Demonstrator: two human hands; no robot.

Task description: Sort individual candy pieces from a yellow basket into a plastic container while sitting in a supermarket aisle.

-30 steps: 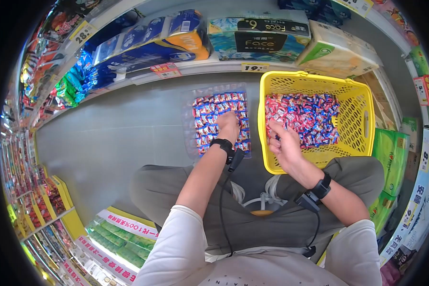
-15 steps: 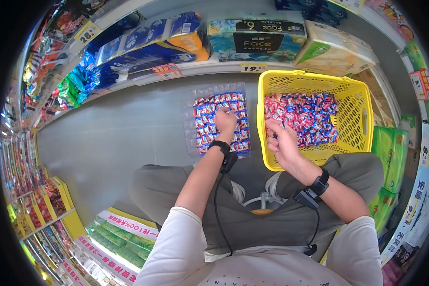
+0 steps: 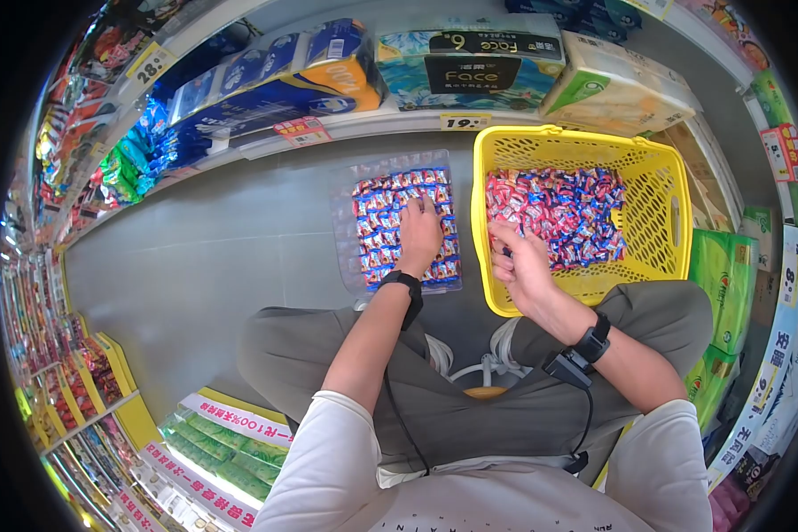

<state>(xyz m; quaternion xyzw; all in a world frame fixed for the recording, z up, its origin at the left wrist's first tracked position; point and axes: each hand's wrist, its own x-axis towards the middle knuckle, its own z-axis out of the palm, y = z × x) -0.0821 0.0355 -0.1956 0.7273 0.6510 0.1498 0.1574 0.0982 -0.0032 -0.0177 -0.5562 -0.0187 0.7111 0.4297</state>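
1. Head view: my left hand point(image 3: 421, 232), fingers bent and slightly parted, dips among wrapped sweets point(image 3: 369, 206) in a clear tray point(image 3: 417, 161), laid flat apparently for level rows.
2. My right hand point(image 3: 525, 273) curls narrowly beside the yellow basket point(image 3: 481, 222); I cannot tell its contents.

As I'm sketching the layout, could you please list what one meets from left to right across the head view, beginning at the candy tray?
Candy tray → yellow basket → green pack → shelf price strip.

The left hand point(image 3: 420, 234) is over wrapped sweets point(image 3: 377, 219) beside a yellow basket point(image 3: 668, 199).
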